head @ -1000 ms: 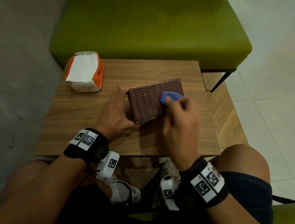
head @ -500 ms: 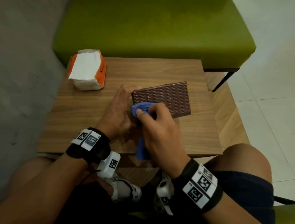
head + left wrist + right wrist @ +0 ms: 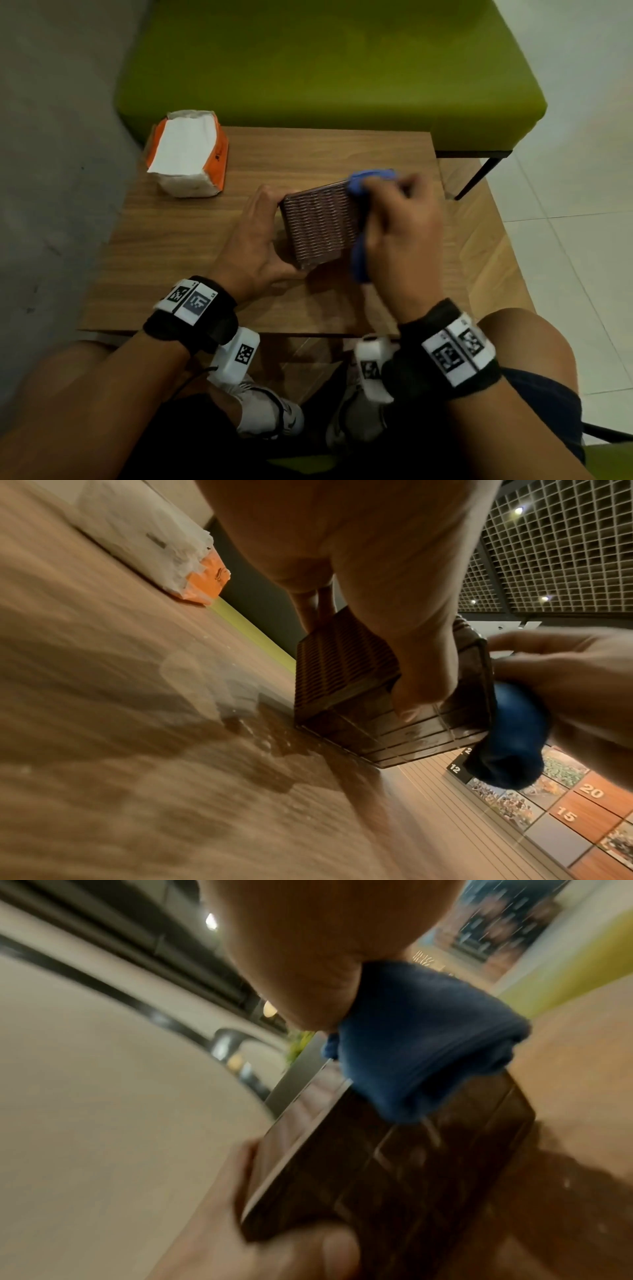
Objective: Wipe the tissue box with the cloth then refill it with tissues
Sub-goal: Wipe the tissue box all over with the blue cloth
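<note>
Fingers first: the left hand (image 3: 255, 240) wraps the left end of the brown woven tissue box (image 3: 320, 228), fingers (image 3: 265, 198) curled over its far corner and the thumb (image 3: 416, 693) pressed flat on the near slatted side. That hand sits left of centre in the head view, wrist low at the table (image 3: 171, 246) edge, palm turned toward the box. The box itself stands at mid-frame on the wooden table, propped up on one side, its woven face turned up toward the head camera. Moving right, the right hand (image 3: 400, 233) has its fingers closed tight round a bunched blue cloth (image 3: 371, 178), pushing the wad onto the box's upper right corner; a tail of cloth hangs below the palm. The wrist is raised, knuckles up, and the hand is blurred. The tissue pack (image 3: 188, 154), orange wrapper torn open on white sheets, lies in the upper left of the frame at the table's far corner, well apart from the box. A green bench (image 3: 325, 68) fills the top.
</note>
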### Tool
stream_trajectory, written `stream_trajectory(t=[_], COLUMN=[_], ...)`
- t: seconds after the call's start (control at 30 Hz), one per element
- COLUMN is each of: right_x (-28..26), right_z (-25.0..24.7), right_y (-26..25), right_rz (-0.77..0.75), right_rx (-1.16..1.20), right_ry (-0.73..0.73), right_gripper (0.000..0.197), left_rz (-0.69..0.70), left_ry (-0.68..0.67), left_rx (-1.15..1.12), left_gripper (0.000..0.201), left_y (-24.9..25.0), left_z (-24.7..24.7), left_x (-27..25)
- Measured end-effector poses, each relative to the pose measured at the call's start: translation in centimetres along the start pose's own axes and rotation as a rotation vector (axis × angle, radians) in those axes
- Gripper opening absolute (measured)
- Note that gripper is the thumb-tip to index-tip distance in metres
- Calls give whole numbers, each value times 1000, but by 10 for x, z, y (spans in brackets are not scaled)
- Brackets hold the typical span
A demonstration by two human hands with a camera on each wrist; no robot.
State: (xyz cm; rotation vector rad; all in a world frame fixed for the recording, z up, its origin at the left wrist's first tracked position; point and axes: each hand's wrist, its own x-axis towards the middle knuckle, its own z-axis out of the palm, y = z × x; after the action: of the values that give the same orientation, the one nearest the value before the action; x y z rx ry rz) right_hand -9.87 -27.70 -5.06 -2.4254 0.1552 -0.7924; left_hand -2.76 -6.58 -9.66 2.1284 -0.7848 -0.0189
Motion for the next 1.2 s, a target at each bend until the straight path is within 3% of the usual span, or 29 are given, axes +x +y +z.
stream_trajectory(t=[0.07, 0.1, 0.23, 0.3, 0.4, 0.47, 0.53, 0.67, 0.83, 1.03, 1.1, 1.2], right_x=[7, 5, -24, -19, 3, 10, 1, -24, -6, -25, -14, -5], right_z=[-4, -2, 16, 12, -1, -6, 2, 14, 6, 12, 6, -5], right_y=[12, 5, -49, -44, -4, 5, -16, -53, -26, -54, -32, -6], right_rz=[150, 143, -167, -193, 0, 124, 56, -197, 29, -228, -152, 94], right_rx=[1, -4, 20, 19, 11, 13, 1, 29, 29, -33, -13, 22], right_ry=[141, 127, -193, -222, 16, 131, 41, -229, 1, -264, -165, 83], right_gripper=[27, 26, 24, 27, 27, 25, 23, 23, 26, 25, 26, 26], left_rz=[1, -2, 29, 39, 18, 25, 29, -11, -13, -81, -61, -49], left_ry=[1, 4, 27, 26, 3, -2, 3, 23, 17, 40, 29, 19], left_rx=[-6, -14, -102, -91, -14, 0, -15, -68, 41, -12, 50, 102], left_gripper=[100, 100, 78, 80, 99, 101, 98, 71, 95, 79, 95, 105], left_y=[1, 2, 5, 3, -1, -2, 1, 5, 4, -5, -3, 0], left_z=[3, 5, 6, 3, 2, 5, 8, 6, 7, 8, 7, 8], left_x=[1, 1, 2, 1, 0, 0, 0, -1, -3, -3, -4, -4])
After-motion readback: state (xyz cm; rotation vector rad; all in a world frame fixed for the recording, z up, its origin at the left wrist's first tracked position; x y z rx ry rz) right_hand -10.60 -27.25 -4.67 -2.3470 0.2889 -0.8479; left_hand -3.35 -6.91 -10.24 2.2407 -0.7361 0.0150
